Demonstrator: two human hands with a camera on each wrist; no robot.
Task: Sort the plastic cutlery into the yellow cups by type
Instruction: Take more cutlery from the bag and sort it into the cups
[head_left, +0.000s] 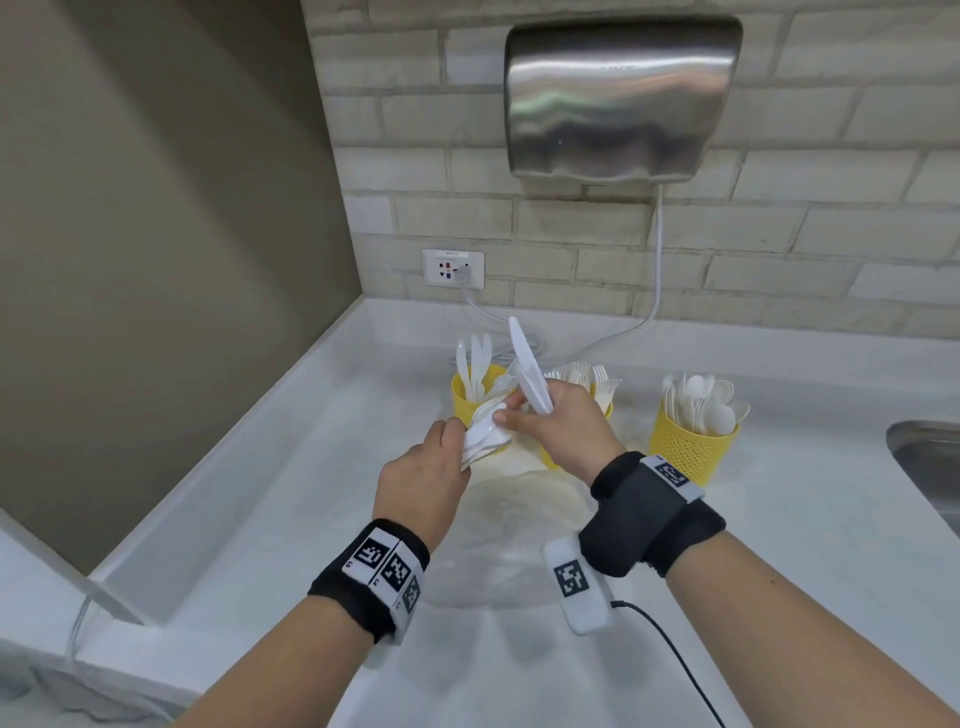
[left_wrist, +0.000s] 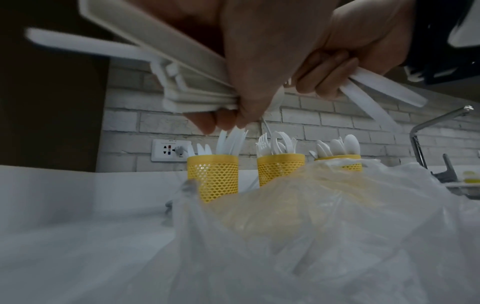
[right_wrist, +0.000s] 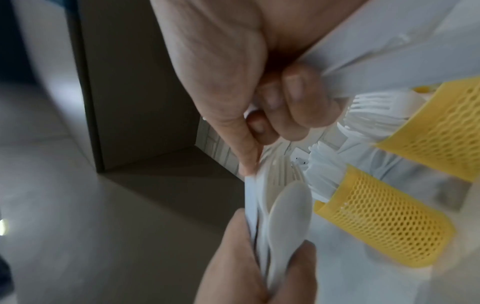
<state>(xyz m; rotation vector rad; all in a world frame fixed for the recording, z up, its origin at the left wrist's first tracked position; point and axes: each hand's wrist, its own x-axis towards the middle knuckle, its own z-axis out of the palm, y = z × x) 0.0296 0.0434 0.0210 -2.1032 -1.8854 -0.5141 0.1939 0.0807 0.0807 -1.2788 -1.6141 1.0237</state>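
Note:
Three yellow mesh cups stand in a row by the brick wall: the left cup (head_left: 464, 399) (left_wrist: 213, 176) holds knives, the middle cup (left_wrist: 280, 170) forks, the right cup (head_left: 691, 452) (left_wrist: 345, 162) spoons. My left hand (head_left: 457, 441) grips a mixed bundle of white cutlery (head_left: 483, 434) (left_wrist: 182, 67) in front of the left cup. My right hand (head_left: 511, 410) holds several knives (head_left: 530, 374) upright in its curled fingers while its thumb (right_wrist: 248, 156) and a finger pinch a piece in the bundle. A spoon bowl (right_wrist: 288, 209) shows at the bundle's top, above my left hand (right_wrist: 246, 267).
A crumpled clear plastic bag (head_left: 514, 525) (left_wrist: 324, 226) lies on the white counter (head_left: 291, 519) below my hands. A steel sink (head_left: 930, 467) with a tap (left_wrist: 428, 127) lies to the right. A hand dryer (head_left: 618, 98) and an outlet (head_left: 452, 267) are on the wall.

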